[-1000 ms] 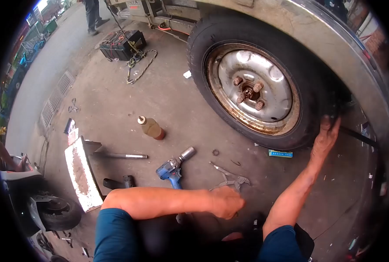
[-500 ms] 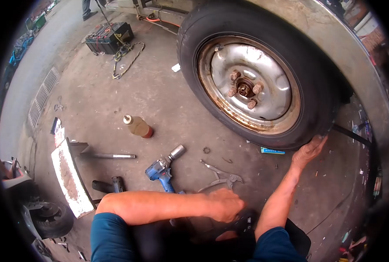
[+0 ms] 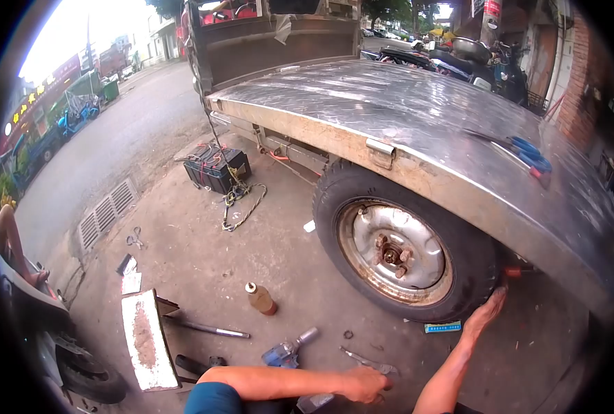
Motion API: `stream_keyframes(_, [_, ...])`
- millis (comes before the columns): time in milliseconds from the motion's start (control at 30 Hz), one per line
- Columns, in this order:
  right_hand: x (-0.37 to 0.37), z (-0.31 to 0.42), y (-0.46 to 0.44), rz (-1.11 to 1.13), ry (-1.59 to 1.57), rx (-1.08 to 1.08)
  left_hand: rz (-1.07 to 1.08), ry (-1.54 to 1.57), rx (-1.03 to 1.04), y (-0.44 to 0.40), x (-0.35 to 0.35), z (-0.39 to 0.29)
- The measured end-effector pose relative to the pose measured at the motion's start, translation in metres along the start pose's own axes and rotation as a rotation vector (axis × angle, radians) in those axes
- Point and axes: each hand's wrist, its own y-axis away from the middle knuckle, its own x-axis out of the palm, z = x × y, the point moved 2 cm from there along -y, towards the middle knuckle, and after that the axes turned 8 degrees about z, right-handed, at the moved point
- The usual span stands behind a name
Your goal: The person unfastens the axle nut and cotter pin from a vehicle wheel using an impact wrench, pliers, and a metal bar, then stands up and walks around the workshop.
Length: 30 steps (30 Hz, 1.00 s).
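Observation:
My right hand (image 3: 486, 312) rests against the lower right tread of a black tyre (image 3: 331, 228), fingers stretched along it; the fingertips are partly hidden. The tyre is on a rusty silver wheel (image 3: 417, 252), with several rusty nuts around its hub. My left forearm crosses low in the view and ends in a closed left hand (image 3: 364, 383); nothing shows in the fist, whose underside is hidden. Just beyond that fist lie locking pliers (image 3: 369, 360). A blue impact wrench (image 3: 283, 353) with a socket lies to their left, partly behind my forearm.
Over the wheel extends a metal truck bed (image 3: 403, 103), with blue-handled tools (image 3: 530, 155) on it. On the ground are a bottle (image 3: 261, 299), a metal bar (image 3: 210, 328), a worn white board (image 3: 143, 338), a black battery (image 3: 217, 168) with rope, and a blue packet (image 3: 443, 328). A person's hand (image 3: 38, 278) shows far left.
My view has tilted up, so the truck bed and street now show and the floor items sit lower. My right hand stays at the tyre; my left hand remains closed.

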Motion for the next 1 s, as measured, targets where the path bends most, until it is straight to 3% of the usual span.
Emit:
stream_keyframes(200, [0.004,-0.008,-0.017,0.065,-0.109,0.077,0.022,-0.026,-0.053,0.011,-0.006,-0.009])
stream_keyframes(300, [-0.001,-0.018,-0.024,0.053,0.043,0.090,-0.019,-0.057,0.005,0.015,-0.004,-0.019])
stream_keyframes(500, [0.008,-0.002,-0.023,-0.029,-0.319,0.223,-0.140,-0.099,0.080,0.016,-0.002,-0.027])
stream_keyframes(600, [0.007,-0.011,-0.026,0.086,-0.524,0.238,-0.182,-0.091,0.066,0.025,-0.003,-0.031])
stream_keyframes(733, [0.010,-0.030,-0.031,-0.161,-0.296,0.206,-0.109,-0.137,0.001,0.020,0.000,-0.029])
stream_keyframes(833, [0.015,-0.067,-0.049,-0.144,-0.227,0.208,-0.094,-0.089,-0.009,0.025,-0.004,-0.030])
stream_keyframes(1000, [0.017,0.015,-0.053,0.012,-0.083,0.053,0.016,-0.101,-0.039,0.015,-0.006,-0.025])
